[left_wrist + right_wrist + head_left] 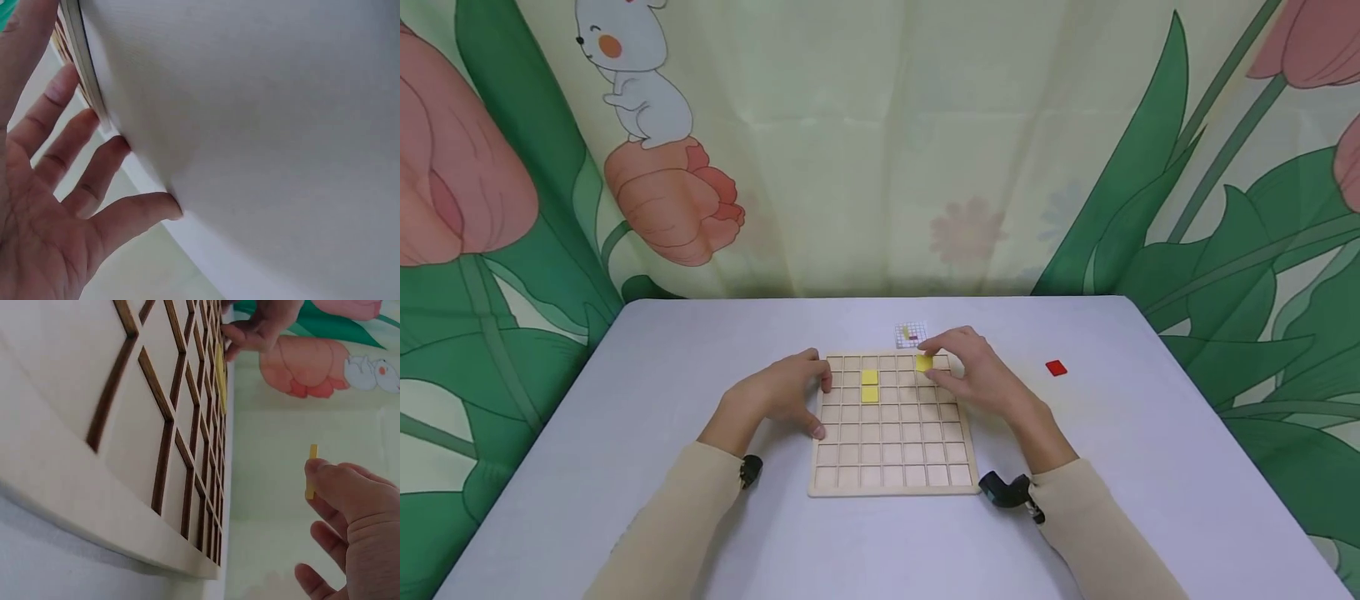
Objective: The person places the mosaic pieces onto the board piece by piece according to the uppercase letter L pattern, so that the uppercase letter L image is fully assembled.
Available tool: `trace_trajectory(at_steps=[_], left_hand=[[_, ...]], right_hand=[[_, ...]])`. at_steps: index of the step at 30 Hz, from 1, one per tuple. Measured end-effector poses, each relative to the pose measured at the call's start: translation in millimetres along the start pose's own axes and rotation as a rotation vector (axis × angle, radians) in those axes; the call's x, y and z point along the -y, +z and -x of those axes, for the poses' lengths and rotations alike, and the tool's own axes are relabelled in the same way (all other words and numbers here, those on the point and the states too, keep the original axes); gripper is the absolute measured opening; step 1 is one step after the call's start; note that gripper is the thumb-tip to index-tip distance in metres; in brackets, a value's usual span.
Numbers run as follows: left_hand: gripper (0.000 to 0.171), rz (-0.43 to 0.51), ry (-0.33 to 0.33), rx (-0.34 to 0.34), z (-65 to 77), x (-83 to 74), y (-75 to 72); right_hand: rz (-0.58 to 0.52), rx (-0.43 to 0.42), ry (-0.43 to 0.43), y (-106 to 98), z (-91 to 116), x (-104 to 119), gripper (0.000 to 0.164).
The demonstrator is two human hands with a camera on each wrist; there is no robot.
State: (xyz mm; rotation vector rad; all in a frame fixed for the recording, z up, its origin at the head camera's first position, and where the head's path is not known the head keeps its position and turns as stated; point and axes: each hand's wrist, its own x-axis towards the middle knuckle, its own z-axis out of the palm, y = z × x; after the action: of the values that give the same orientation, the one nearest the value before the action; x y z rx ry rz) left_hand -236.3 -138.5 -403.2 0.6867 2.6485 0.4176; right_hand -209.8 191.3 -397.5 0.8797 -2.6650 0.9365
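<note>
A wooden grid board (895, 492) with square cells lies on the table. Two yellow square tiles (869, 393) sit in it, one above the other, left of centre near the far side. My right hand (981, 375) pinches another yellow tile (924, 363) between thumb and fingers, over the board's far right corner; the right wrist view shows this held tile (314, 450) edge-on, apart from the board. At the board's left edge rests my left hand (782, 387), its thumb and fingers spread. The left wrist view shows those fingers (65, 147) loosely bent beside the board's side.
A small card (910, 335) printed with a grid and coloured cells lies just beyond the board's far edge. One red piece (1056, 367) lies on the white table (587, 500) to the right. Behind the table hangs a patterned curtain (865, 167).
</note>
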Motion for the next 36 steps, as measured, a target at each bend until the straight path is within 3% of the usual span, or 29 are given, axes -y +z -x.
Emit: trace_trajectory(at_steps=[7,14,19,26,31,36], left_hand=[[0.061,0.004,0.006,-0.003,3.4,2.0,-7.8],[0.059,0.000,0.093,0.012,1.5,3.4,-13.1],[0.059,0.026,0.057,0.022,3.6,2.1,-11.1],[0.061,0.042,0.041,0.011,8.1,2.4,-8.1],[0.061,0.019,0.060,-0.009,8.3,4.2,-7.4],[0.059,0.026,0.058,-0.005,6.6,6.3,-0.7]], right_hand=[[-0.051,-0.017,-0.033,7.7,-7.2,8.1,0.031],[-0.070,-0.030,-0.121,21.6,-14.9,13.8,0.029],[-0.081,-0.018,-0.200,30.8,-21.6,19.1,0.030],[-0.074,0.046,-0.171,38.9,-26.0,25.7,0.031],[-0.091,0.030,-0.184,40.2,-27.1,27.8,0.032],[-0.131,0.060,-0.131,45.3,-22.8,26.2,0.032]])
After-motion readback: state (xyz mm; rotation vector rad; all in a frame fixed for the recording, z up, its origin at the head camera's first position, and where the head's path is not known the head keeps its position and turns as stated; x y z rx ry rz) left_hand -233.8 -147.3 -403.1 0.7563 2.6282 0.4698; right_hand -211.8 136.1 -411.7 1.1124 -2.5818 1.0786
